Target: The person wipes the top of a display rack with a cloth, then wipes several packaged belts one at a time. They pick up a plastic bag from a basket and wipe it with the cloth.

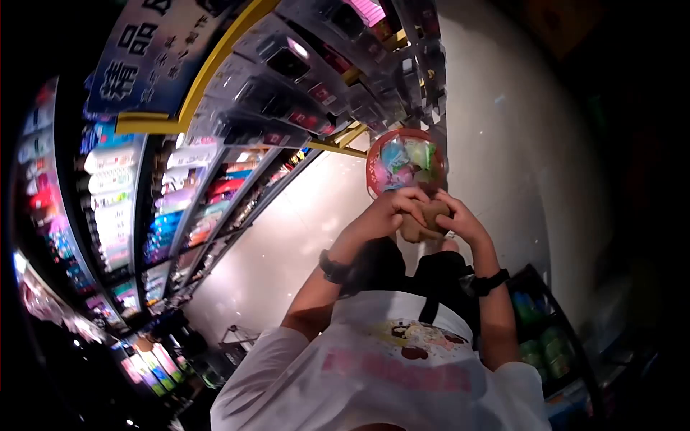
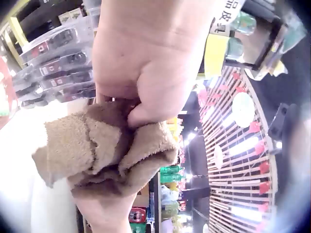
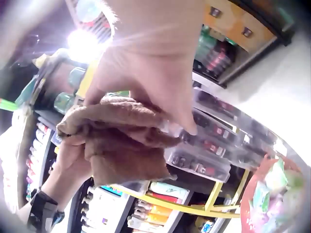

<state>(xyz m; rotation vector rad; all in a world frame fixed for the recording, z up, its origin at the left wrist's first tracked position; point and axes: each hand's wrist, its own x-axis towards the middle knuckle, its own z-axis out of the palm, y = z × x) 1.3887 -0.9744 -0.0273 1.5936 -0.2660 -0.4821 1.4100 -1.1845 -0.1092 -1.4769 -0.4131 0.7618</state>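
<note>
A tan-brown fluffy cloth (image 1: 424,224) is bunched between both hands in front of the person's legs. In the head view, my left hand (image 1: 388,213) grips its left side with curled fingers. My right hand (image 1: 466,221) holds the opposite side, thumb and fingers bent around the edge. The left wrist view shows the cloth (image 2: 68,148) folded over itself, with loose flaps hanging below the left hand (image 2: 150,73). From the right wrist, the cloth (image 3: 129,167) hangs in creased layers beneath the right hand (image 3: 150,77), the other hand gripping behind it.
Just beyond the hands stands a red round basin (image 1: 371,172) of colourful wrapped packets. A yellow-framed rack (image 1: 183,115) of clear-boxed goods rises beside it. Shelves of bottles (image 1: 111,190) line the left. A dark rack with green bottles (image 1: 553,352) stands at the lower right.
</note>
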